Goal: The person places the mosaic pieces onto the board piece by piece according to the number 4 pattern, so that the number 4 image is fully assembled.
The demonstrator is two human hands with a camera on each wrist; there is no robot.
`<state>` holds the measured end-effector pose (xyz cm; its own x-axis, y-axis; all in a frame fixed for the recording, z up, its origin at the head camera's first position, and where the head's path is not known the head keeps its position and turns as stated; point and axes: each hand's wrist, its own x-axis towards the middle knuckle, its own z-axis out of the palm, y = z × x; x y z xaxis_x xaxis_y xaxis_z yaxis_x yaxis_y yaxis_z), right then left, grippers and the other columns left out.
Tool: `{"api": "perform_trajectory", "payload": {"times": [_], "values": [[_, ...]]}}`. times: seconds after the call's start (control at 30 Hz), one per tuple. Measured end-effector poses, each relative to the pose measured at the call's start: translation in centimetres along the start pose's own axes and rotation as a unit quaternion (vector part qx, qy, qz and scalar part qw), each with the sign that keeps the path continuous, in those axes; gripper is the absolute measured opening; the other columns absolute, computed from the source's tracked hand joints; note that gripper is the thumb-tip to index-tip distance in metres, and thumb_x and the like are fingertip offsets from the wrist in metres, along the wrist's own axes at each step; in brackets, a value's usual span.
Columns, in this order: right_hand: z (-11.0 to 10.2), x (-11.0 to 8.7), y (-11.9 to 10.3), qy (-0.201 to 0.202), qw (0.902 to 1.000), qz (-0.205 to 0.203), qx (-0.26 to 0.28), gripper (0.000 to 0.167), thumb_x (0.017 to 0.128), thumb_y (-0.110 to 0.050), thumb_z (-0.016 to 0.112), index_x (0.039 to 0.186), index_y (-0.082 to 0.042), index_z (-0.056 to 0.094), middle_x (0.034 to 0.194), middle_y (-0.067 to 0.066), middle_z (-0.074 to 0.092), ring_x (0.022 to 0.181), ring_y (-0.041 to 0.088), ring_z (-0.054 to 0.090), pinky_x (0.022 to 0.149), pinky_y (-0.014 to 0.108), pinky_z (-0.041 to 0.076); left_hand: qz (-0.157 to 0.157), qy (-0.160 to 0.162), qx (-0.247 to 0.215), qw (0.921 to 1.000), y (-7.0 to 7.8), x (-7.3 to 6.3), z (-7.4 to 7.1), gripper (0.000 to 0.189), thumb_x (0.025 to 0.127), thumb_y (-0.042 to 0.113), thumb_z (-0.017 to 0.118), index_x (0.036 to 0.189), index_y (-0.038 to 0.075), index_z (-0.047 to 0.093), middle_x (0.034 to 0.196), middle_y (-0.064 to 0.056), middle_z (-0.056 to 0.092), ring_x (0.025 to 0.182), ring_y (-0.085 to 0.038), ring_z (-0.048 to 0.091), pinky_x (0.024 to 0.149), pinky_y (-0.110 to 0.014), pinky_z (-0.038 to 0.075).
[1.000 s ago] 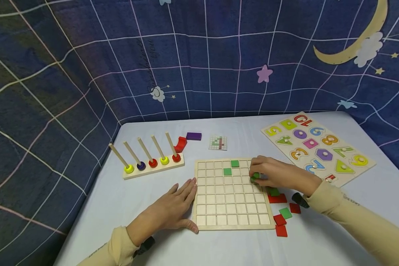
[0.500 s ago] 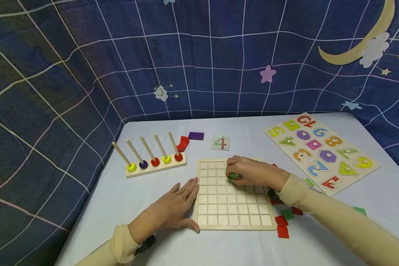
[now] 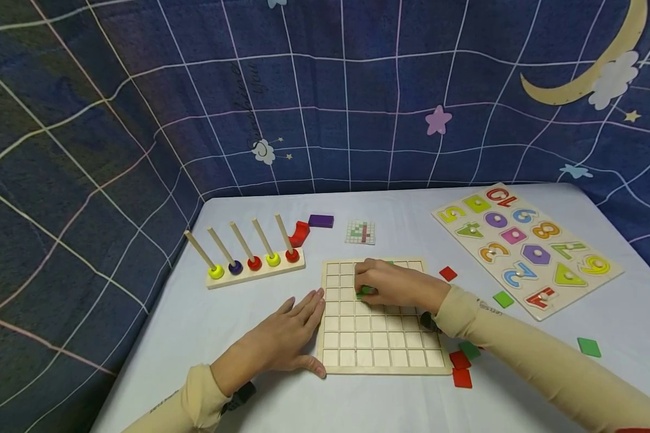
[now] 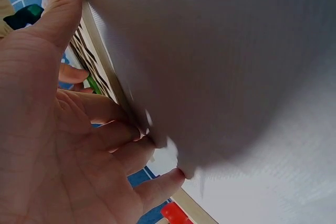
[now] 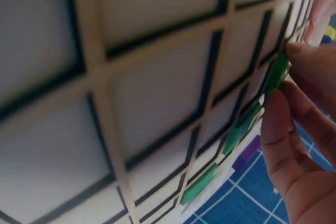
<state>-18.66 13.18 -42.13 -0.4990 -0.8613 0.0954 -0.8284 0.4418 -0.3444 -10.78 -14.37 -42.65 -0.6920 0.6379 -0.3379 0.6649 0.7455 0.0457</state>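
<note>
My right hand (image 3: 395, 284) is over the upper left part of a wooden grid board (image 3: 379, 341). Between its thumb and fingers it pinches a green square tile (image 5: 277, 73), close over the cells. Two more green tiles, a nearer one (image 5: 198, 186) and a farther one (image 5: 242, 127), lie in cells along the board in the right wrist view; the head view shows only a sliver of one past the hand. My left hand (image 3: 281, 337) lies with fingers extended, fingertips and thumb at the board's left edge, as the left wrist view also shows.
Loose red tiles (image 3: 462, 378) and green tiles (image 3: 589, 347) are scattered right of the board. A number puzzle (image 3: 525, 252) lies at the back right. Behind the board are a small pattern card (image 3: 360, 232), a purple block (image 3: 321, 221), a red curved piece (image 3: 299, 234) and a peg stand (image 3: 256, 269).
My right hand has moved left across the board with the green tile, from its right edge to the upper left cells. The left hand has stayed at the board's left edge.
</note>
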Motion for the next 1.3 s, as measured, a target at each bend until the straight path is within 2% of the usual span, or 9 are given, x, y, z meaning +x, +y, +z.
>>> {"api": "perform_trajectory", "payload": {"times": [0.5,0.77,0.9,1.07,1.3], "values": [[0.1,-0.2,-0.5,0.012,0.9990,0.020,-0.037,0.006,0.095,-0.011,0.082,0.090,-0.009,0.080,0.094,0.002,0.068,0.088,0.013,0.062,0.080,0.024,0.060,0.008,0.005,0.003,1.0000,0.0,0.0,-0.4,0.127,0.083,0.081,0.068,0.168,-0.003,0.025,0.180,-0.020,0.019,0.167,-0.032,0.024,0.131,-0.057,0.034],[-1.0,-1.1,-0.8,0.016,0.9995,0.026,0.006,0.006,0.097,-0.012,0.081,0.098,-0.006,0.080,0.102,0.005,0.073,0.092,0.017,0.067,0.083,0.027,0.061,0.008,-0.001,-0.002,1.0000,-0.1,0.0,-0.1,0.127,0.083,0.081,0.069,0.168,-0.003,0.025,0.180,-0.020,0.017,0.168,-0.033,0.023,0.131,-0.057,0.033],[-1.5,-2.0,-0.3,0.037,0.9987,0.024,0.027,0.008,0.097,-0.011,0.080,0.100,-0.004,0.080,0.104,0.006,0.073,0.095,0.021,0.069,0.085,0.032,0.062,0.006,0.002,-0.009,0.9999,-0.1,-0.1,-0.1,0.128,0.083,0.080,0.070,0.168,-0.003,0.025,0.180,-0.020,0.018,0.168,-0.033,0.023,0.131,-0.058,0.032],[-2.1,-3.7,0.2,0.068,0.9973,0.025,0.014,0.006,0.096,-0.010,0.080,0.098,-0.004,0.081,0.104,0.006,0.074,0.096,0.021,0.072,0.085,0.035,0.063,0.009,0.007,-0.015,0.9998,0.0,-0.1,-0.1,0.128,0.082,0.079,0.072,0.168,-0.004,0.025,0.180,-0.020,0.019,0.167,-0.033,0.024,0.131,-0.059,0.032],[-3.2,-6.8,0.5,0.071,0.9942,0.080,-0.008,0.005,0.096,-0.009,0.080,0.101,-0.006,0.081,0.111,0.008,0.075,0.105,0.022,0.072,0.091,0.039,0.064,0.014,0.015,-0.013,0.9997,-0.1,-0.2,0.0,0.127,0.083,0.079,0.071,0.167,-0.005,0.025,0.179,-0.021,0.019,0.167,-0.034,0.024,0.130,-0.059,0.033]]}}
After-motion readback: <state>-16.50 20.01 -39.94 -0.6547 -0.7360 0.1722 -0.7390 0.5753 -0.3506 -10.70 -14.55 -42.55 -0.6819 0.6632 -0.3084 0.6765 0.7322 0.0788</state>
